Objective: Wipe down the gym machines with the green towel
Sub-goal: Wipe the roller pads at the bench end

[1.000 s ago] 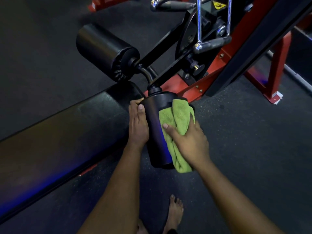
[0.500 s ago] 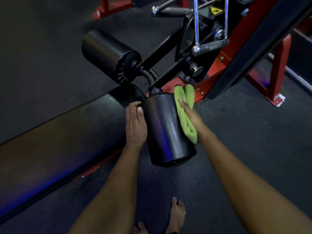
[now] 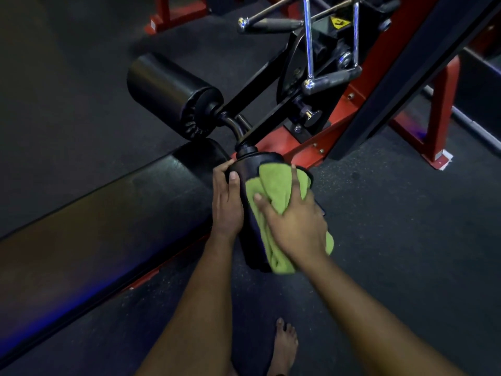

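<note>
Head view, green towel (image 3: pixel 274 192) on roller pad (image 3: pixel 246 169), yellow label (image 3: pixel 339 23) unreadable

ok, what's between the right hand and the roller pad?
The green towel: the right hand presses it against the near roller pad, with no bare gap. Shows in the head view.

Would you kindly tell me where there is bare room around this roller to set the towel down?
The bench pad left of the left hand is bare, and so is the floor right of the near roller, out to the red leg. Beyond the roller it is crowded: pivot arm, knob and handles.
</note>
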`<state>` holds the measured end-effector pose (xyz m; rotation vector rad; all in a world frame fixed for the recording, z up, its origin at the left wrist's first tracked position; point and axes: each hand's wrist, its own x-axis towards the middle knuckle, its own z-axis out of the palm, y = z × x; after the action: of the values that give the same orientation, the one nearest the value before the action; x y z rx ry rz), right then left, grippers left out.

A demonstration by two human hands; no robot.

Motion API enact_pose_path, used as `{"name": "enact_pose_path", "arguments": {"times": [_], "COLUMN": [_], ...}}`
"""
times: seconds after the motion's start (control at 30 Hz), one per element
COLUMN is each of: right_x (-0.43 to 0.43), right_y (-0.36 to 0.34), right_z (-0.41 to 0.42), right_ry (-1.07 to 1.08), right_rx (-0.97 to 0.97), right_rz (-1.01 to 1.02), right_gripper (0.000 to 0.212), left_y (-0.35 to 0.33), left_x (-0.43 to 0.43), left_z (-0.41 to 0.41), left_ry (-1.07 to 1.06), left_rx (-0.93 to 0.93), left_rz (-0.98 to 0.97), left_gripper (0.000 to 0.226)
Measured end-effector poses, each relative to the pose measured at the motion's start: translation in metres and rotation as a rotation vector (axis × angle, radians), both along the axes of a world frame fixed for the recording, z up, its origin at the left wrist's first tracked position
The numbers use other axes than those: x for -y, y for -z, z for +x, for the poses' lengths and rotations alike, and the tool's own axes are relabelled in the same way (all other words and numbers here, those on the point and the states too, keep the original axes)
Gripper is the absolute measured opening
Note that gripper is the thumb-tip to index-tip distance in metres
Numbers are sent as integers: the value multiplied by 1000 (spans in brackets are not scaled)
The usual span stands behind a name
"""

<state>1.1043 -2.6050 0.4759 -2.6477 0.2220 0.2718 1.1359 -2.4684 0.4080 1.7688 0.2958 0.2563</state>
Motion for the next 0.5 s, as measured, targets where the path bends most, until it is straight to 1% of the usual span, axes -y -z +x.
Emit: {"name": "enact_pose_path", "arguments": {"times": [0.07, 0.13, 0.17, 0.2, 0.23, 0.33, 0.4, 0.47, 0.5], "right_x": [1, 8, 11, 13, 13, 18, 25, 29, 30], "right_y": [0, 1, 2, 3, 4, 9, 9, 8, 13], "right_z": [38, 71, 81, 86, 83, 38, -3, -19, -11], "right_ry": [34, 75, 103, 126, 125, 44, -36, -67, -60], "right_rx": [-93, -182, -211, -216, -206, -101, -26, -5, -6], "right_rz": [108, 353, 482, 566, 587, 367, 254, 236, 251], "right_gripper": [95, 83, 77, 75, 76, 91, 95, 97, 98], "left_y": [-1, -2, -3, -3, -4, -2, 1, 4, 6], "left_x": [0, 0, 0, 1, 0, -3, -3, -4, -5], "left_z": [0, -1, -2, -3, -4, -6, -5, -5, -3], "left_ry": [8, 21, 25, 31, 37, 39, 40, 32, 24], "left_rx": [-6, -14, -19, -23, -24, -21, -19, -12, -6], "left_rz": [-6, -12, -15, -18, -21, -33, -38, -34, -30], "left_gripper": [42, 35, 33, 32, 32, 32, 27, 25, 25]}}
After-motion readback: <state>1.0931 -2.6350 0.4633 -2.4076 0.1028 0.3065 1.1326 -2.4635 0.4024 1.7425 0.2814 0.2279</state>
